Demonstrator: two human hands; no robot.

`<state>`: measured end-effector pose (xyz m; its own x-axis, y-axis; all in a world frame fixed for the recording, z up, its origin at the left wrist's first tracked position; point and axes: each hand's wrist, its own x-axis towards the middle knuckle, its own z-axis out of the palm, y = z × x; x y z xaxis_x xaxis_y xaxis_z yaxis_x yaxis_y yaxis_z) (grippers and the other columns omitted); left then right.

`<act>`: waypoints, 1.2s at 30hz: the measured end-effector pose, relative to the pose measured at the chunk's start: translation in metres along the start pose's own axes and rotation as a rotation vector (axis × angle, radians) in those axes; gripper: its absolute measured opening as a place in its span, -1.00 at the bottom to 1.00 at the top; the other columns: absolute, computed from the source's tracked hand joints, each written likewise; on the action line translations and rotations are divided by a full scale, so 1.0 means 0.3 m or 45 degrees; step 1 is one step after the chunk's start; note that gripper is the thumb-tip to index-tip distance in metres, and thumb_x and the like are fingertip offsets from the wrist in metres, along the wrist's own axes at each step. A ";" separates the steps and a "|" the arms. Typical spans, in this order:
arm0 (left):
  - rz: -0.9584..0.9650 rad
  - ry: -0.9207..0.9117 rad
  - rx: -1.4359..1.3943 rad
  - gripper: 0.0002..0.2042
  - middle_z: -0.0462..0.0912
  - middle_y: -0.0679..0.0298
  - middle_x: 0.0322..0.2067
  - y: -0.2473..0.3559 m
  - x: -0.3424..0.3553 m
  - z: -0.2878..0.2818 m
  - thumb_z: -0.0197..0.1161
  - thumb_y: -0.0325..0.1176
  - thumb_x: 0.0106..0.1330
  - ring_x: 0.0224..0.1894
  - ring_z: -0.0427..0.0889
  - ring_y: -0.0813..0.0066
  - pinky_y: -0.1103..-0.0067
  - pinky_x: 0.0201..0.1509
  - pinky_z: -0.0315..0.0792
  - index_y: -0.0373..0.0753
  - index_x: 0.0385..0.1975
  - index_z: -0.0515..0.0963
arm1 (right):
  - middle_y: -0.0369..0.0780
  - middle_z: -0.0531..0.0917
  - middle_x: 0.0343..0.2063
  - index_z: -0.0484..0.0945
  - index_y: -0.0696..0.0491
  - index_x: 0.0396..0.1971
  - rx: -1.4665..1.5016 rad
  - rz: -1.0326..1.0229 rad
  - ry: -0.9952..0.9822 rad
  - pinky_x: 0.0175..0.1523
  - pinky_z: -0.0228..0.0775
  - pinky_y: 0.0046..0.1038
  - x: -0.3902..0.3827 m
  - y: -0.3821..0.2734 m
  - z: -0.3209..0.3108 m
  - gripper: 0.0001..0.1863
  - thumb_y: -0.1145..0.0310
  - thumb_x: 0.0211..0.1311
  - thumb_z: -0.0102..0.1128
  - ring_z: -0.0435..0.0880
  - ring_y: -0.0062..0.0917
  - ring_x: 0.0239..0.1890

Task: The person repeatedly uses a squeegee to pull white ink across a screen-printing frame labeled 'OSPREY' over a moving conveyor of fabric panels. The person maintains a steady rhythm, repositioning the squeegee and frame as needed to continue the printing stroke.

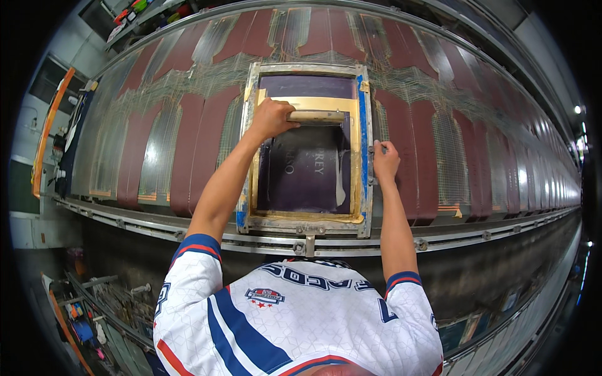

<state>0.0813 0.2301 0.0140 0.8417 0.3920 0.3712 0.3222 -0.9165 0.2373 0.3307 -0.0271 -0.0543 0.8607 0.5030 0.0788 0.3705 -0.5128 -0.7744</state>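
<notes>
A screen printing frame [251,119] lies on the long table before me, its dark mesh edged with yellowish and blue tape. Across the upper part of the mesh rests a squeegee [321,116] with a pale, worn handle. My left hand [274,118] is closed around the handle's left end. Lettering shows faintly on the mesh below it, and a pale streak [340,182] runs down the mesh's right side. Just beside the frame's right edge, my right hand [386,161] has its fingers curled in. Whatever they pinch, if anything, is hidden.
Maroon fabric pieces [200,147] lie in two rows along the table, with strips of crisscross thread or tape marks between them. A metal rail [433,239] with small stops runs along the near edge; the frame's bracket [310,244] meets it. Shelves with tools [88,326] stand lower left.
</notes>
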 end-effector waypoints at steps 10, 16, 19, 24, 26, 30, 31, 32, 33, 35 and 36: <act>-0.061 0.195 0.036 -0.67 0.70 0.36 -0.26 0.491 -0.803 -0.025 0.38 -0.45 -0.08 -0.31 0.59 0.40 0.43 -0.19 0.37 -0.13 -0.23 0.68 | -0.16 0.71 -0.45 0.68 0.13 -0.32 -0.041 -0.108 -0.017 -0.17 0.45 -0.33 -0.047 -0.070 -0.023 -0.66 0.10 0.31 0.34 0.63 -0.47 -0.37; -0.234 0.009 0.043 -0.68 0.67 0.43 -0.32 0.655 -0.637 -0.033 0.49 -0.37 -0.13 -0.26 0.60 0.40 0.42 -0.09 0.36 -0.07 -0.28 0.68 | -0.13 0.67 -0.49 0.64 0.14 -0.34 0.156 -0.111 -0.065 -0.17 0.45 -0.26 -0.021 0.069 -0.104 -0.70 0.17 0.34 0.29 0.60 -0.39 -0.43; -0.272 -0.059 0.068 -0.73 0.67 0.44 -0.35 0.648 -0.539 0.090 0.54 -0.29 -0.08 -0.26 0.61 0.38 0.42 -0.07 0.37 -0.07 -0.33 0.69 | -0.09 0.69 -0.44 0.62 0.13 -0.33 0.288 -0.225 -0.041 -0.14 0.45 -0.25 0.092 0.232 -0.036 -0.71 0.17 0.34 0.28 0.65 -0.31 -0.36; -0.271 -0.180 0.033 -0.74 0.66 0.42 -0.40 0.428 -0.647 -0.017 0.58 -0.20 -0.03 -0.26 0.62 0.36 0.41 -0.08 0.37 -0.07 -0.37 0.69 | -0.05 0.70 -0.39 0.61 0.13 -0.31 0.308 -0.157 -0.076 -0.10 0.45 -0.23 -0.054 0.090 0.132 -0.71 0.16 0.33 0.28 0.69 -0.21 -0.29; -0.245 -0.192 0.002 -0.75 0.66 0.42 -0.41 0.409 -0.625 -0.014 0.57 -0.20 -0.03 -0.26 0.63 0.36 0.41 -0.09 0.37 -0.07 -0.38 0.70 | -0.09 0.70 -0.40 0.61 0.13 -0.31 0.283 -0.136 -0.075 -0.12 0.44 -0.26 -0.051 0.102 0.131 -0.69 0.15 0.33 0.27 0.66 -0.31 -0.30; -0.181 -0.159 -0.120 -0.77 0.67 0.41 -0.42 0.349 -0.568 -0.018 0.57 -0.20 -0.02 -0.28 0.64 0.34 0.40 -0.10 0.37 -0.08 -0.40 0.70 | -0.15 0.69 -0.42 0.62 0.13 -0.29 0.233 -0.074 -0.086 -0.15 0.42 -0.34 -0.015 0.056 0.110 -0.68 0.13 0.36 0.26 0.59 -0.49 -0.34; -0.201 -0.189 -0.110 -0.76 0.68 0.41 -0.42 0.338 -0.561 -0.011 0.57 -0.20 -0.02 -0.29 0.65 0.34 0.39 -0.10 0.37 -0.09 -0.41 0.70 | -0.15 0.70 -0.42 0.63 0.13 -0.28 0.196 -0.051 -0.095 -0.16 0.42 -0.33 -0.001 0.038 0.109 -0.69 0.13 0.36 0.26 0.60 -0.49 -0.35; -0.209 -0.220 -0.106 -0.76 0.68 0.40 -0.42 0.354 -0.550 0.006 0.58 -0.19 -0.03 -0.29 0.65 0.34 0.39 -0.10 0.37 -0.09 -0.41 0.70 | -0.11 0.71 -0.39 0.63 0.11 -0.27 0.172 -0.035 -0.099 -0.14 0.44 -0.29 0.009 0.043 0.100 -0.69 0.12 0.35 0.25 0.65 -0.38 -0.32; -0.222 -0.245 -0.089 -0.75 0.69 0.40 -0.42 0.375 -0.547 0.013 0.58 -0.18 -0.04 -0.30 0.66 0.33 0.39 -0.10 0.37 -0.09 -0.42 0.71 | -0.06 0.73 -0.37 0.64 0.10 -0.26 0.159 -0.026 -0.108 -0.13 0.46 -0.24 0.010 0.045 0.095 -0.68 0.11 0.35 0.25 0.70 -0.26 -0.29; -0.269 -0.326 -0.127 -0.73 0.70 0.37 -0.43 0.387 -0.527 -0.001 0.60 -0.17 -0.07 -0.31 0.67 0.30 0.36 -0.11 0.39 -0.11 -0.42 0.71 | 0.01 0.74 -0.35 0.65 0.09 -0.24 0.111 -0.116 -0.022 -0.11 0.48 -0.20 0.015 0.066 0.095 -0.68 0.09 0.34 0.23 0.74 -0.07 -0.24; -0.295 -0.366 -0.142 -0.72 0.70 0.36 -0.43 0.364 -0.511 -0.019 0.60 -0.17 -0.08 -0.31 0.68 0.29 0.35 -0.12 0.40 -0.12 -0.42 0.71 | 0.01 0.73 -0.35 0.65 0.09 -0.24 0.081 -0.108 -0.051 -0.10 0.48 -0.19 0.030 0.080 0.110 -0.67 0.09 0.34 0.22 0.73 -0.04 -0.24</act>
<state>-0.0152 0.0704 -0.0118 0.8443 0.5349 0.0332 0.4824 -0.7855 0.3878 0.3359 -0.0120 -0.0928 0.8122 0.5705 0.1218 0.4175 -0.4226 -0.8045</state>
